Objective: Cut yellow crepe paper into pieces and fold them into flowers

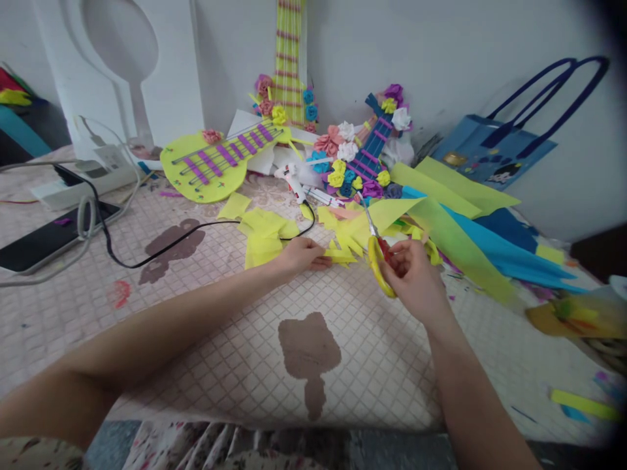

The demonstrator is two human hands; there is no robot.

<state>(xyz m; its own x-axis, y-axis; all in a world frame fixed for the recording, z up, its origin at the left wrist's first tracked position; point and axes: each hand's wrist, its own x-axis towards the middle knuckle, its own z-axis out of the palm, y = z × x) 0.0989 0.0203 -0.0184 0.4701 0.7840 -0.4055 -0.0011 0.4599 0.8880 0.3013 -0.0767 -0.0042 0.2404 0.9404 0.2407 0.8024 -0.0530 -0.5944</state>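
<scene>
My right hand (414, 277) is closed on yellow-handled scissors (377, 251), whose blades point away toward a pile of paper. My left hand (304, 253) lies on the patterned table cover (220, 326) with its fingers pinching a small yellow paper piece (339, 256). More yellow paper scraps (264, 235) lie just beyond the left hand. The scissors sit right of the pinched piece, close to it.
A yellow paper guitar (215, 160), a blue one with paper flowers (369, 150) and a glue gun (292, 179) sit at the back. Green and blue sheets (455, 222) and a blue bag (494, 153) are at right. A phone (49, 238) and black cable (147, 258) lie at left.
</scene>
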